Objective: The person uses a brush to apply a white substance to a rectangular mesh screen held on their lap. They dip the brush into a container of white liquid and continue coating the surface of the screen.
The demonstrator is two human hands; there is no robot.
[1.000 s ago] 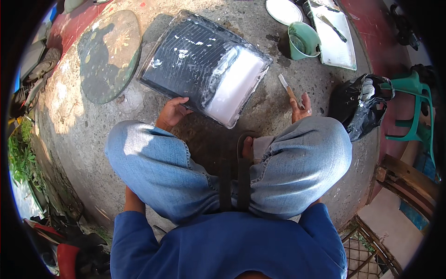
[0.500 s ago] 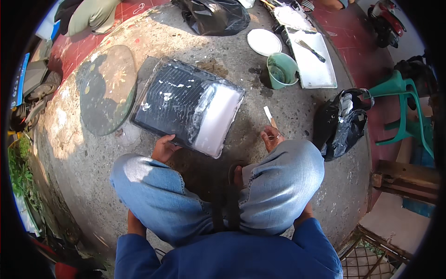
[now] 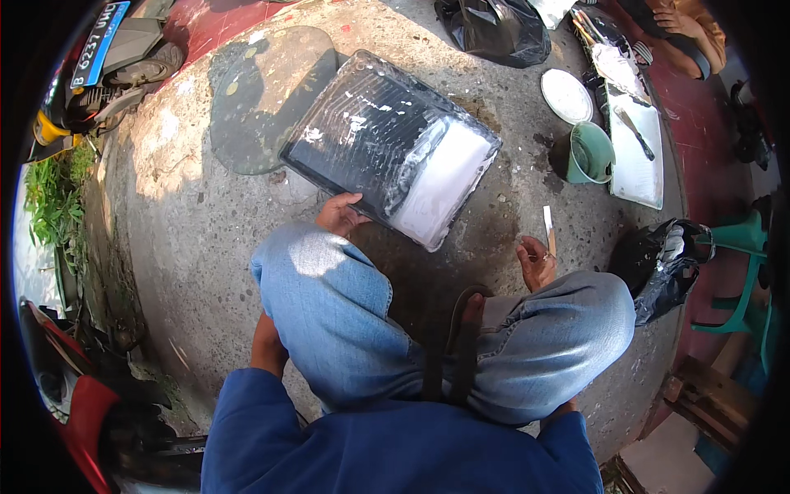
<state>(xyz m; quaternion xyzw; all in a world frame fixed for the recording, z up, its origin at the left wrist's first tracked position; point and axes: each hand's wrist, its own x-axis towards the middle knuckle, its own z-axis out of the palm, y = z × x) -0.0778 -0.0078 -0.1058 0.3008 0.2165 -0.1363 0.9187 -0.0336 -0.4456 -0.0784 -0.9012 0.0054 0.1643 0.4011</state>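
Note:
A black ribbed paint tray (image 3: 362, 136) lies aslant on the concrete in front of me. White paint (image 3: 444, 177) fills its near right part, and white flecks dot the ribs. My left hand (image 3: 341, 214) grips the tray's near edge, thumb on top; the fingers beneath are partly hidden. To the right of the tray, beside my right knee, my right hand (image 3: 536, 263) has curled fingers round the lower end of a thin white-and-tan stick (image 3: 549, 226). The stick points away from me, and its exact kind is too small to make out.
A green bucket (image 3: 591, 152), a white round lid (image 3: 566, 96) and a white tray with a brush (image 3: 638, 148) stand at the far right. Black plastic bags (image 3: 658, 263) lie near the right edge. Motorbikes flank the left side; another person's hand (image 3: 676, 22) shows at the far right.
The whole view has shifted, so the scene sits farther right in it. Both hands keep their places, the left on the paint tray and the right with the stick.

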